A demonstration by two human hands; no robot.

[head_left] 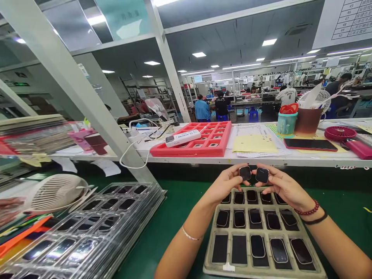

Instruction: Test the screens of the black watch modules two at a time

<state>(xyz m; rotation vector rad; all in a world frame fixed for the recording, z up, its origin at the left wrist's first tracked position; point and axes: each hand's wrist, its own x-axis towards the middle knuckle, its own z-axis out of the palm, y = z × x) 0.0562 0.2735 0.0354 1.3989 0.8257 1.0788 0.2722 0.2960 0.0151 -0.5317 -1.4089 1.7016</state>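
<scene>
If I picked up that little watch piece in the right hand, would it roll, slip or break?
The watch piece in the right hand probably wouldn't roll, since it looks squarish. Its smooth, dark front might feel slippery, and could scratch or crack if dropped. It's likely stiff, as a thin rim seems to frame that front.

The undersides of the smartwatch screen [245, 173] pinched in the left hand [228, 181] and the squarish watch display [262, 175] pinched in the right hand [286, 189] are hidden, and their edges are partly covered by fingers. The far row of the compartmented tray [213, 266] is partly blocked by both hands. The stack of clear blister trays [142, 217] is cut off at left and bottom, a co-worker's hand [10, 209] is blurred and cropped at left, and the numbered chart [351, 23] is cropped at upper right.
</scene>
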